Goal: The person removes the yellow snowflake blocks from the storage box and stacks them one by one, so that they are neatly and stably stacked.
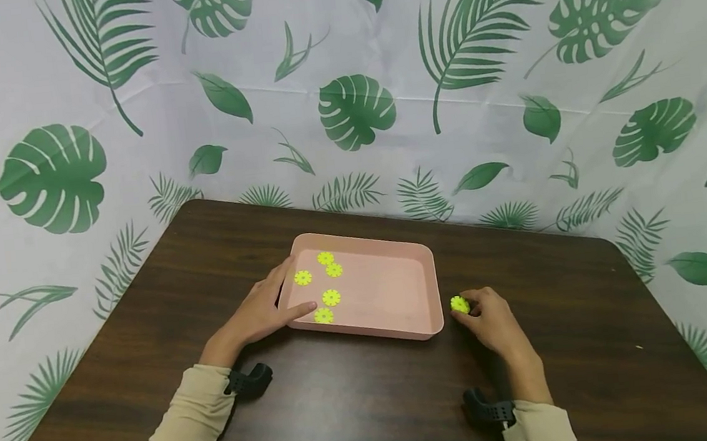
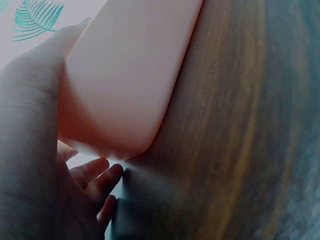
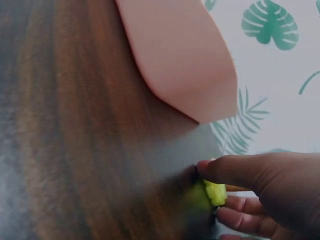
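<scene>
A shallow pink tray point(image 1: 385, 278) sits on the table, with several bright yellow notched plastic discs, such as this disc point(image 1: 331, 297), lying flat in its left half. At the tray's left end my left hand point(image 1: 265, 305) grips it, thumb over the front rim and fingers along the outer end wall. The left wrist view has the fingertips touching the tray's end point(image 2: 115, 100). To the right of the tray, my right hand point(image 1: 492, 317) pinches another yellow notched disc point(image 1: 459, 304) between thumb and fingers, close to the tabletop. In the right wrist view this disc point(image 3: 216, 192) is partly covered.
Dark wood-grain table point(image 1: 360, 406) extends around the tray on every side. Behind it hangs a white cloth backdrop point(image 1: 292, 126) printed with green leaves. A small pale speck point(image 1: 639, 346) lies on the table at the right.
</scene>
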A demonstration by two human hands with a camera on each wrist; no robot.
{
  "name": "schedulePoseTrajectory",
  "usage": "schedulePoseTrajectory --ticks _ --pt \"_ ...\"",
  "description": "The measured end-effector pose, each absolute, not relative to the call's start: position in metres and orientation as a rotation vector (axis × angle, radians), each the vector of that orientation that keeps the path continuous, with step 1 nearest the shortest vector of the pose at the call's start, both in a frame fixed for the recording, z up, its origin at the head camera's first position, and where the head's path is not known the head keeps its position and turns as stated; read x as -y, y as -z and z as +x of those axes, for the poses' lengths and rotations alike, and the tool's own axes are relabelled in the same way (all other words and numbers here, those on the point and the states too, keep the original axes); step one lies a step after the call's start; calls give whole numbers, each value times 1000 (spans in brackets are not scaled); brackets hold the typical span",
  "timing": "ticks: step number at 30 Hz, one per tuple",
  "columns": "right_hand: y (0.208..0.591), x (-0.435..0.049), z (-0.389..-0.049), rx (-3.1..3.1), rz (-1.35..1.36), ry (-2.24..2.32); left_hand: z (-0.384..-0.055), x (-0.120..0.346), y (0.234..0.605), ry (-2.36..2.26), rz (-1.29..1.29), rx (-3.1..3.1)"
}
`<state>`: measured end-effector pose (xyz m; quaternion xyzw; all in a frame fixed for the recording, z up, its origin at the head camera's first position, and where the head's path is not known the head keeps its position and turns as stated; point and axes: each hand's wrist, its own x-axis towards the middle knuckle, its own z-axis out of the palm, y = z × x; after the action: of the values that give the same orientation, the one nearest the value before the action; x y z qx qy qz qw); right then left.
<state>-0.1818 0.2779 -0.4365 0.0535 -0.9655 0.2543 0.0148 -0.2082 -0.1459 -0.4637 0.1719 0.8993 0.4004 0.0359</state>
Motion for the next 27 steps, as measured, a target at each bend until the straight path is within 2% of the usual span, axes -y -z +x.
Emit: schedulePoseTrajectory --ticks 15,27 --pt "434 -280 -188 2958 268 -760 -210 145 462 -1235 514 -2761" --pt "423 -271 -184 2983 117 -805 -212 148 465 -1218 532 -2767"
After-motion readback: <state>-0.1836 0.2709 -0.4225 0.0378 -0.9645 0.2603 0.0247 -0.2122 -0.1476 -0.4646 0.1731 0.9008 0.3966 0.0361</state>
